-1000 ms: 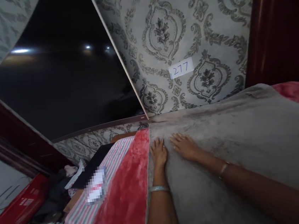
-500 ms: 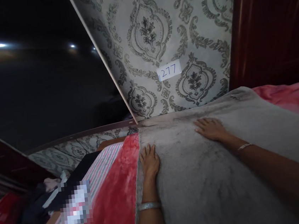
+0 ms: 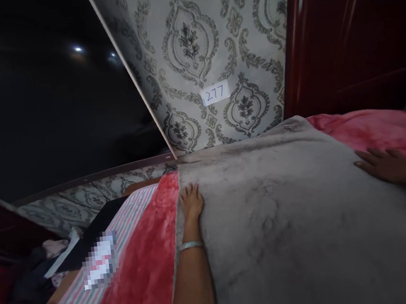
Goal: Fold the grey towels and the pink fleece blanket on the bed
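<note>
A large grey plush blanket (image 3: 274, 212) lies spread over a flat surface, with faint dark patches in its pile. Near its left edge, my left hand (image 3: 191, 200) rests flat on it, fingers stretched forward. My right hand (image 3: 389, 164) is at the blanket's right side, open with fingers spread, by the border with a pink-red plush cloth (image 3: 378, 126). Motion blurs this hand a little. Along the grey blanket's left edge shows a red plush cloth (image 3: 144, 255), and beyond it a striped cloth (image 3: 130, 220).
A big black screen (image 3: 56, 99) stands at the left. Behind the blanket is a patterned wall (image 3: 187, 42) bearing a paper label (image 3: 214, 92) marked 277. Dark red glossy wood panelling (image 3: 343, 35) rises at the right. Dark clothes (image 3: 17, 283) are heaped at lower left.
My right hand has moved right across the grey blanket, from its middle to its right side. My left hand stays flat by the left edge. The view has shifted slightly right.
</note>
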The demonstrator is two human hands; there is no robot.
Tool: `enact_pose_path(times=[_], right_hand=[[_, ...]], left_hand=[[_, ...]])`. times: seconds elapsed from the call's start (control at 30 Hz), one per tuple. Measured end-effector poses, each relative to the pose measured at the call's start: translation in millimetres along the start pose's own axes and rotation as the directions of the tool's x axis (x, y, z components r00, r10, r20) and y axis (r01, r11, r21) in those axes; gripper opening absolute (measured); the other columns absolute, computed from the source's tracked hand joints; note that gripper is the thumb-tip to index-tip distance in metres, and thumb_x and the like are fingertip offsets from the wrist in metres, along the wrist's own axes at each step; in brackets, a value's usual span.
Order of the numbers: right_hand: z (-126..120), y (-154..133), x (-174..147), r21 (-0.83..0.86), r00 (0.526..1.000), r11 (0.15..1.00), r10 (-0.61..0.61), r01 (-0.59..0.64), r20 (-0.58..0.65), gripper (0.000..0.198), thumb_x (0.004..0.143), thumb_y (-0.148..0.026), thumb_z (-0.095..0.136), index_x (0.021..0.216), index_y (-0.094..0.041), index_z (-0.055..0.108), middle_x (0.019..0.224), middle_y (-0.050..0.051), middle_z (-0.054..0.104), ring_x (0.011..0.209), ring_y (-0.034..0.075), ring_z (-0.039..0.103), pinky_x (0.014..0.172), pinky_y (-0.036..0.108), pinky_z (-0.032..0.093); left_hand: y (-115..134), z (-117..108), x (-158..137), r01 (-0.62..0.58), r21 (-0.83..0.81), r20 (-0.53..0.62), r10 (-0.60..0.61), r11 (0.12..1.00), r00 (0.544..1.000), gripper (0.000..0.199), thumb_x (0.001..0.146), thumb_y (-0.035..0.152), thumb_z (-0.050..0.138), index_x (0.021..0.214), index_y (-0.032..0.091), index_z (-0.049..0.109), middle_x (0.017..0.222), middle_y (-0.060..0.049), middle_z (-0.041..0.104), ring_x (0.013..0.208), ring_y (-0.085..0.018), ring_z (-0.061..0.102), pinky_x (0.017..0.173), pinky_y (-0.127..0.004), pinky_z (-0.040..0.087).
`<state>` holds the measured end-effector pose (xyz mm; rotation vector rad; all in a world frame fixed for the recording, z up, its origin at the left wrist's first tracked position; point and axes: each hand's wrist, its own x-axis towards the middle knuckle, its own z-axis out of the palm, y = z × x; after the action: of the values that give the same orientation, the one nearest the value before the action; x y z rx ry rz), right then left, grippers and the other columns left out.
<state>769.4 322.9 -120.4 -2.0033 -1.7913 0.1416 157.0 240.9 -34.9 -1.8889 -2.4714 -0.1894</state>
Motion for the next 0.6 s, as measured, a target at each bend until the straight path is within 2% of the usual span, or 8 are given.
enact_pose_path(times=[0.07,0.13,0.2,0.23,0.3,0.37,0.47,0.6], right_hand=[[-14,-41,-25,-0.105,0.993,0.987,0.12,-0.12,-0.005,0.101,0.07,-0.086,0.02,0.154,-0.035,0.04,0.153,0.01,0.047,0.144,0.056,0.026,0.107,0.085,0.015],[-21,-103,-50,-0.125,0.998,0.991,-0.042,0.047,0.042,0.093,0.078,-0.078,0.013,0.152,-0.03,0.044,0.152,0.014,0.048,0.146,0.05,0.028,0.107,0.082,0.023],[-16,-174,-75,-0.113,0.969,0.967,-0.215,0.229,0.124,0.085,0.085,-0.07,0.011,0.151,-0.029,0.045,0.155,0.013,0.045,0.146,0.046,0.032,0.109,0.078,0.027],[-9,-209,-88,-0.091,0.947,0.95,-0.285,0.3,0.149,0.08,0.089,-0.066,0.013,0.151,-0.027,0.046,0.158,0.011,0.042,0.148,0.042,0.031,0.114,0.071,0.028],[9,-271,-113,-0.03,0.867,0.884,-0.449,0.466,0.216,0.071,0.097,-0.049,0.017,0.155,-0.015,0.042,0.163,0.016,0.032,0.15,0.038,0.028,0.116,0.065,0.028],[28,-320,-138,0.016,0.798,0.826,-0.548,0.563,0.251,0.064,0.1,-0.043,0.024,0.158,-0.02,0.04,0.165,0.011,0.029,0.151,0.033,0.029,0.119,0.059,0.028],[46,-361,-170,0.059,0.737,0.775,-0.619,0.629,0.271,0.057,0.1,-0.04,0.034,0.155,-0.027,0.044,0.164,0.007,0.032,0.151,0.03,0.03,0.121,0.058,0.025],[43,-353,-182,0.055,0.756,0.785,-0.61,0.617,0.235,0.058,0.104,-0.047,0.028,0.155,-0.026,0.045,0.163,0.005,0.034,0.151,0.03,0.028,0.122,0.055,0.022]], left_hand=[[4,-5,-4,-0.004,0.002,-0.017,0.004,1.0,1.0,0.056,0.101,0.025,0.034,0.156,0.026,0.043,0.167,-0.004,0.034,0.154,-0.025,0.028,0.126,-0.049,0.021],[10,-11,-11,-0.009,0.006,-0.022,0.009,1.0,1.0,0.056,0.101,0.025,0.033,0.156,0.023,0.043,0.166,-0.008,0.036,0.154,-0.028,0.029,0.125,-0.053,0.023],[18,-19,-22,-0.023,0.007,-0.005,0.023,1.0,1.0,0.054,0.101,0.028,0.034,0.154,0.021,0.046,0.163,-0.012,0.039,0.152,-0.031,0.032,0.123,-0.057,0.026],[21,-23,-30,-0.039,0.007,0.011,0.039,0.999,0.999,0.053,0.102,0.03,0.035,0.152,0.021,0.048,0.161,-0.013,0.041,0.15,-0.032,0.034,0.121,-0.058,0.029],[26,-28,-51,-0.094,0.007,0.048,0.093,0.996,0.994,0.05,0.102,0.036,0.039,0.148,0.025,0.053,0.158,-0.011,0.046,0.148,-0.032,0.038,0.12,-0.057,0.031],[26,-28,-79,-0.166,0.009,0.084,0.165,0.986,0.983,0.049,0.102,0.039,0.042,0.147,0.03,0.054,0.159,-0.008,0.047,0.149,-0.03,0.037,0.121,-0.056,0.031],[16,-18,-121,-0.214,0.024,0.108,0.21,0.977,0.972,0.053,0.102,0.041,0.041,0.154,0.03,0.045,0.165,-0.007,0.037,0.153,-0.031,0.029,0.122,-0.06,0.025],[0,-2,-152,-0.183,0.048,0.041,0.181,0.982,0.983,0.058,0.103,0.039,0.037,0.16,0.029,0.035,0.169,-0.005,0.026,0.157,-0.031,0.017,0.125,-0.061,0.017]])
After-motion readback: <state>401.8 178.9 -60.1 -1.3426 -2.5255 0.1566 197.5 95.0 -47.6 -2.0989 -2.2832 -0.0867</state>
